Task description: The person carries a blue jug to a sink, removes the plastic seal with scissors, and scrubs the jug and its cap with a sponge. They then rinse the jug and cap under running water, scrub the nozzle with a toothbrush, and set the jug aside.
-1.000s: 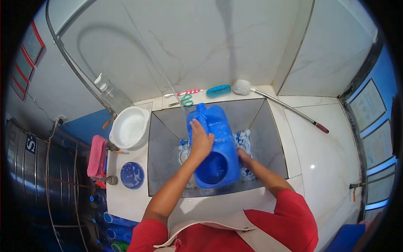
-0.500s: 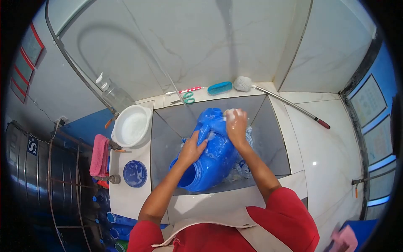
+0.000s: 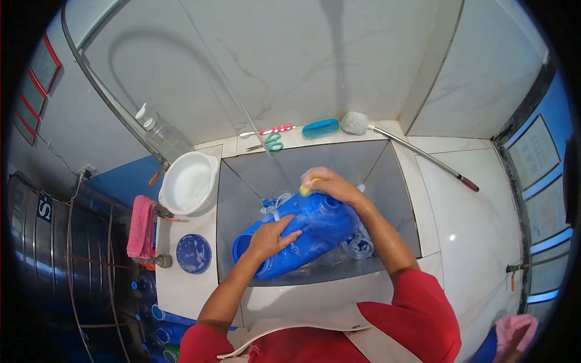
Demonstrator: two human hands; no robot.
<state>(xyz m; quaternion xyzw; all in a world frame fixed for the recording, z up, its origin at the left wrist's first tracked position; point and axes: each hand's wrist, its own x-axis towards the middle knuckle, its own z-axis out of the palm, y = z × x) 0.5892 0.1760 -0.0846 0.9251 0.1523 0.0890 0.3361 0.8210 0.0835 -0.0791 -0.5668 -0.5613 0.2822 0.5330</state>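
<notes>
A big blue plastic water jug [image 3: 311, 239], streaked with suds, lies tilted in the grey tiled sink [image 3: 387, 212]. Its wide open mouth faces lower left. My left hand [image 3: 270, 241] holds it from above, thumb and fingers pressed against the wet side. My right hand [image 3: 330, 184] is closed round a foamy yellow sponge [image 3: 310, 186] at the jug's upper end, near the small neck. The fingers hide most of the sponge. Clear crumpled plastic pieces [image 3: 358, 245] lie under and beside the jug.
On the left ledge are a white basin [image 3: 190, 183] and a sudsy blue lid [image 3: 193, 253]. Along the back ledge lie green-handled scissors [image 3: 273, 143], a red-and-white toothbrush [image 3: 269, 130], a teal brush [image 3: 321, 128] and a long-handled scrubber [image 3: 417, 151]. Pump bottles [image 3: 160, 130] stand behind the basin.
The jug has turned, its neck swinging right and its mouth shifting left. My right hand with the sponge has moved left and slightly down. My left hand has shifted slightly down.
</notes>
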